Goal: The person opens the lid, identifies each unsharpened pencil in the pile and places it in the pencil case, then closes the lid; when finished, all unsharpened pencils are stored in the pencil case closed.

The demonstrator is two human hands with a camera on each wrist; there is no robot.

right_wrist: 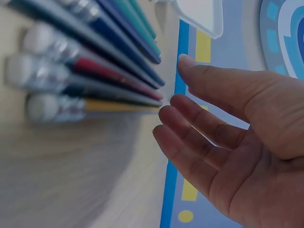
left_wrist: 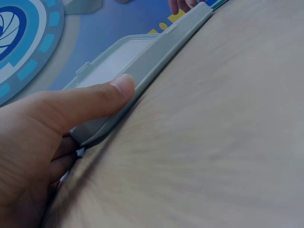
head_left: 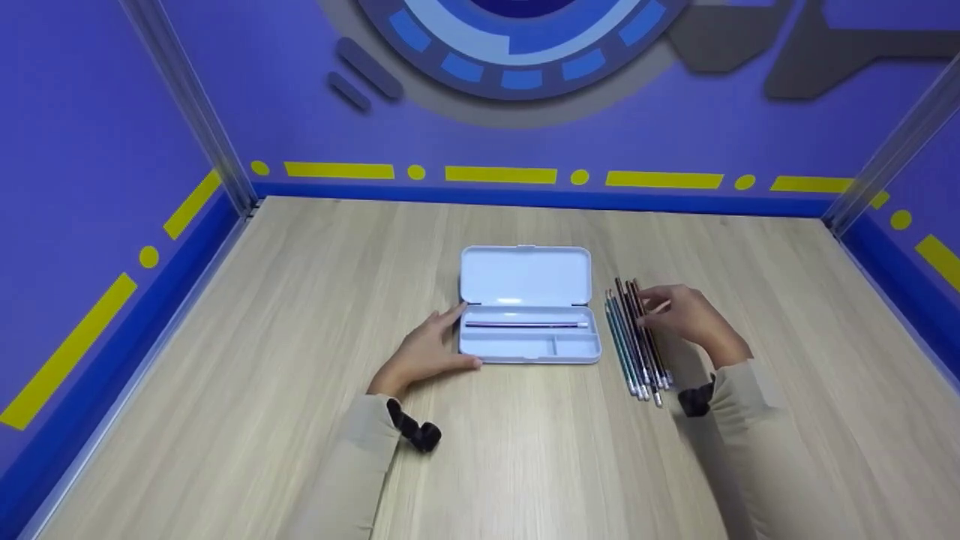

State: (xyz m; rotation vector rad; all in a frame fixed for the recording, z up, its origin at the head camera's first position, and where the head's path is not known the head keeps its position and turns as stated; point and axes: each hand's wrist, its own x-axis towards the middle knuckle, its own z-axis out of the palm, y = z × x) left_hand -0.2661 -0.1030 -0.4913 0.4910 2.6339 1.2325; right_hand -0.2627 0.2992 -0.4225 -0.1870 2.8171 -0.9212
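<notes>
A white pencil case [head_left: 517,346] lies on the table with its lid [head_left: 525,276] raised at the back. One pencil [head_left: 525,325] lies in its long rear compartment; two smaller compartments sit in front. My left hand [head_left: 425,350] grips the left end of the case, the thumb on its front wall [left_wrist: 156,59] and the fingers round the far corner, partly hidden. To the right of the case lies a bunch of several pencils [head_left: 636,341], eraser ends toward me. Beside their far ends is my right hand [head_left: 686,315], thumb and fingers apart, nothing between them.
The pale wood table [head_left: 300,300] is bounded by blue panels [head_left: 525,142] with yellow marks at the back and both sides. Black straps [head_left: 420,435] with small devices sit at both wrists.
</notes>
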